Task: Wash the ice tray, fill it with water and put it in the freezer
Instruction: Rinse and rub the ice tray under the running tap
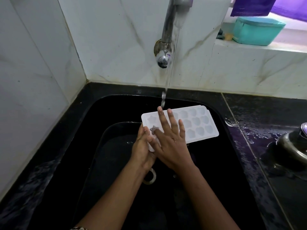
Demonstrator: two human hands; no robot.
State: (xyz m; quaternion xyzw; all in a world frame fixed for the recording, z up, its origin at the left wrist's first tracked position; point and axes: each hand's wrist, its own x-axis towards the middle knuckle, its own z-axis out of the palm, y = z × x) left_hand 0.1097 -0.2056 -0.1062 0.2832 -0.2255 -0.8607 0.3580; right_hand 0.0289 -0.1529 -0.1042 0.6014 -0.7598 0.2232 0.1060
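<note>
Over black sink point(221, 113), ice tray point(199, 123) lies left-right.

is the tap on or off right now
On: a stream of water falls from the tap toward the ice tray.

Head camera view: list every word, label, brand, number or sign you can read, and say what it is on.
No legible text anywhere in this view.
Ice tray: plain white, only moulded shapes, no writing.
Tap: bare metal, no brand visible.
Teal container on the ledge: no label showing.
Purple cloth: a faint row of small marks near its lower edge, too blurred to tell whether it is lettering or pattern.
</note>
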